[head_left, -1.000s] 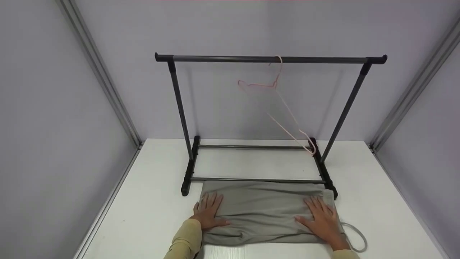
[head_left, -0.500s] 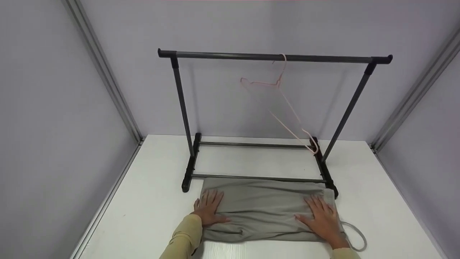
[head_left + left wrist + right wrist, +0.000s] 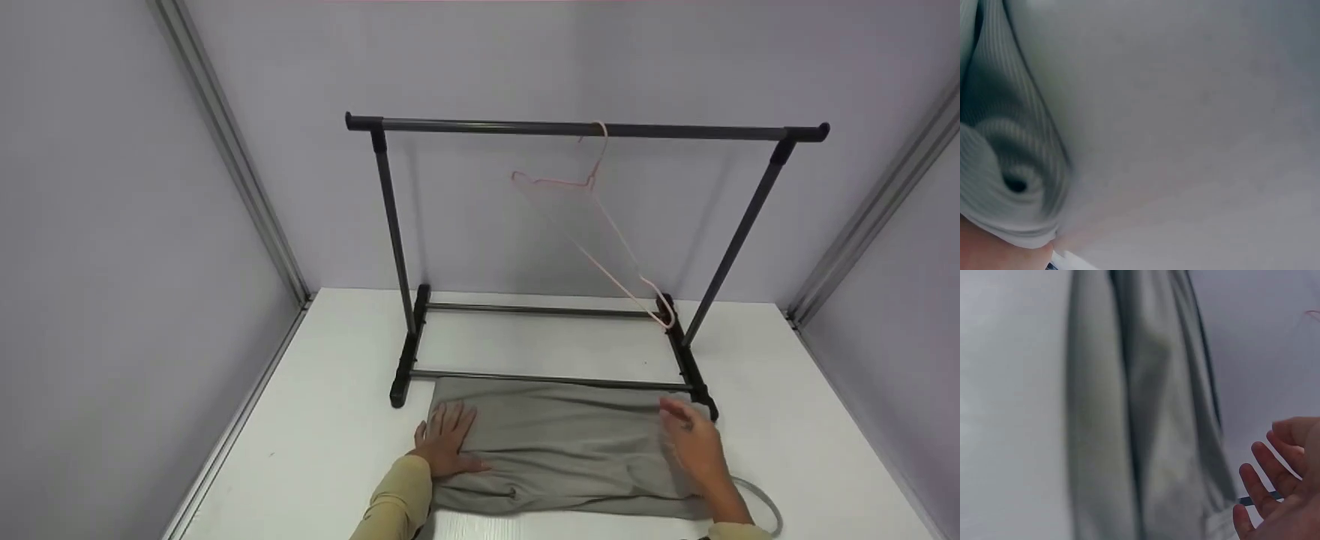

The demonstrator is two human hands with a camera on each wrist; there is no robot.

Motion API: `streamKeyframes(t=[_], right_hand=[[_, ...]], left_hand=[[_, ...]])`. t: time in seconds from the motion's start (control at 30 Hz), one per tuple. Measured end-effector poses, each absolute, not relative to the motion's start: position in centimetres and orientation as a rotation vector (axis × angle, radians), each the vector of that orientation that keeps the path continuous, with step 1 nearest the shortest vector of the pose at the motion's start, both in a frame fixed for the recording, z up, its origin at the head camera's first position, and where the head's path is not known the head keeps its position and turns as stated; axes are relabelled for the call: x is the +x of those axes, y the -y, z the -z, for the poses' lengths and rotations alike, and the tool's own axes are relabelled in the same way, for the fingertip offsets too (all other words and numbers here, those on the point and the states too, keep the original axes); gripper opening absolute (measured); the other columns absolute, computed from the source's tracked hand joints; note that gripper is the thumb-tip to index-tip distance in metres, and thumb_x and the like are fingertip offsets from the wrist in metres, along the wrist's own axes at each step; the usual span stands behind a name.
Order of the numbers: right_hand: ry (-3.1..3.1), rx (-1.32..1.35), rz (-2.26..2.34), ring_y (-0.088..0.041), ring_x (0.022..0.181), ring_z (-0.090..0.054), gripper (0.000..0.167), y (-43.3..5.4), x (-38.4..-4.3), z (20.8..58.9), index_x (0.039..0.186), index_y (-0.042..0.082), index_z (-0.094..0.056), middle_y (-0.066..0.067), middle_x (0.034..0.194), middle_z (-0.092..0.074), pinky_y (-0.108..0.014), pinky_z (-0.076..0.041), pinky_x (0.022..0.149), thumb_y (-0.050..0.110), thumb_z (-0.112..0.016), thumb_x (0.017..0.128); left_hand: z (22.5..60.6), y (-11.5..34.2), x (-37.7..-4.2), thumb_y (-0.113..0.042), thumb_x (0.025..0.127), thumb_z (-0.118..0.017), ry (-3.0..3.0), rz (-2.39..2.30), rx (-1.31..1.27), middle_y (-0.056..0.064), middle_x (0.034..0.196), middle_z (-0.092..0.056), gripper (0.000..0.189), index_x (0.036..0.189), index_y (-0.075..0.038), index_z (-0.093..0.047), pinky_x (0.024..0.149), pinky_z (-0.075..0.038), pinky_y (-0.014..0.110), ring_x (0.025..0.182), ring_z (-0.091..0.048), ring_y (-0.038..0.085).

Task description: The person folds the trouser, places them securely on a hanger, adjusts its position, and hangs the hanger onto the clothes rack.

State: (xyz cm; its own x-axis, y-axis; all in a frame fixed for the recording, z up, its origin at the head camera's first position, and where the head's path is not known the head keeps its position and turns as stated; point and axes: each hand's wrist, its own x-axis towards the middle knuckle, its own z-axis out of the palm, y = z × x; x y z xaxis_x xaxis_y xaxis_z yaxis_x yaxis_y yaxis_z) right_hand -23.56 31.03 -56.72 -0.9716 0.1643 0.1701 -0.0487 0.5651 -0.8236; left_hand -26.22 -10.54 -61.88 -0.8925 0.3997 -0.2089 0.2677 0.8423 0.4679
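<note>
A folded grey garment [image 3: 562,435] with shallow creases lies on the white table, and a grey cord [image 3: 763,499] loops out at its right side. My left hand [image 3: 445,450] rests on the garment's left end with its fingers spread. Over the right end, my right hand [image 3: 696,446] is raised and turned on its side, its fingers loosely bent and holding nothing. The right wrist view shows that hand [image 3: 1289,489] apart from the cloth, fingers spread. In the left wrist view, a rolled fold of the garment [image 3: 1022,129] shows at the left edge.
A black clothes rack [image 3: 487,127] stands behind the garment, its front lower bar along the cloth's far edge. One pink hanger [image 3: 598,163] hangs askew from the top bar. Grey walls [image 3: 225,337] enclose the table [image 3: 337,420] at the back and sides.
My right hand has lifted off the garment, turned onto its side and bent its fingers. The left hand stays flat on the cloth. The head view has shifted slightly.
</note>
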Motion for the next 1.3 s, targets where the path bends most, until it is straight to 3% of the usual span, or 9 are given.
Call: streamKeyframes(t=[0.17, 0.3, 0.43, 0.67, 0.9, 1.3], right_hand=[[2.258, -0.073, -1.392, -0.005, 0.099, -0.054, 0.032, -29.6, -23.7, 49.9, 0.121, 0.007, -0.06, -0.007, 0.115, -0.062, -0.011, -0.041, 0.077, 0.026, -0.05, 0.097], [2.132, 0.032, -1.362, -0.004, 0.099, -0.053, 0.031, -28.1, -23.7, 45.0, 0.123, 0.004, -0.058, -0.007, 0.118, -0.06, -0.013, -0.041, 0.078, 0.02, -0.049, 0.098], [2.187, 0.066, -1.234, -0.006, 0.103, -0.052, 0.035, -27.2, -24.6, 42.3, 0.128, 0.009, -0.057, -0.002, 0.122, -0.059, -0.015, -0.04, 0.08, 0.026, -0.05, 0.097], [2.22, 0.092, -1.077, -0.006, 0.088, -0.058, 0.031, -26.8, -26.5, 41.3, 0.115, 0.01, -0.065, -0.002, 0.101, -0.068, -0.012, -0.042, 0.073, 0.031, -0.058, 0.093], [2.239, 0.166, -1.083, -0.005, 0.08, -0.059, 0.026, -26.4, -26.8, 41.5, 0.109, 0.009, -0.068, 0.001, 0.092, -0.068, -0.012, -0.042, 0.066, 0.027, -0.061, 0.091], [2.357, 0.225, -1.336, -0.008, 0.082, -0.061, 0.032, -26.0, -27.0, 41.2, 0.114, 0.005, -0.065, -0.007, 0.095, -0.066, -0.015, -0.048, 0.071, 0.028, -0.059, 0.093]], left_hand=[[61.5, 10.4, -25.8, -0.07, 0.076, -0.056, -2.726, -0.634, 0.495, 0.012, 0.154, -0.007, 0.101, 0.15, -0.016, -0.014, 0.104, -0.003, 0.062, 0.139, 0.003, 0.037], [62.9, 10.8, -26.5, -0.078, 0.071, -0.051, -2.756, -0.631, 0.495, 0.009, 0.155, -0.005, 0.105, 0.151, -0.02, -0.012, 0.104, -0.003, 0.061, 0.139, 0.004, 0.035], [65.0, 11.2, -27.6, -0.086, 0.064, -0.046, -2.789, -0.625, 0.494, 0.004, 0.156, -0.002, 0.111, 0.151, -0.027, -0.009, 0.104, -0.001, 0.06, 0.14, 0.008, 0.032], [64.5, 11.0, -27.3, -0.084, 0.065, -0.048, -2.779, -0.627, 0.507, 0.005, 0.156, -0.002, 0.111, 0.151, -0.025, -0.01, 0.104, -0.002, 0.061, 0.139, 0.008, 0.033], [63.4, 10.9, -26.6, -0.079, 0.069, -0.051, -2.743, -0.663, 0.522, 0.009, 0.155, -0.004, 0.107, 0.151, -0.022, -0.011, 0.103, -0.001, 0.062, 0.139, 0.006, 0.035], [64.5, 11.0, -27.0, -0.084, 0.067, -0.047, -2.761, -0.616, 0.52, 0.005, 0.156, -0.002, 0.109, 0.151, -0.025, -0.01, 0.104, -0.002, 0.061, 0.14, 0.007, 0.033]])
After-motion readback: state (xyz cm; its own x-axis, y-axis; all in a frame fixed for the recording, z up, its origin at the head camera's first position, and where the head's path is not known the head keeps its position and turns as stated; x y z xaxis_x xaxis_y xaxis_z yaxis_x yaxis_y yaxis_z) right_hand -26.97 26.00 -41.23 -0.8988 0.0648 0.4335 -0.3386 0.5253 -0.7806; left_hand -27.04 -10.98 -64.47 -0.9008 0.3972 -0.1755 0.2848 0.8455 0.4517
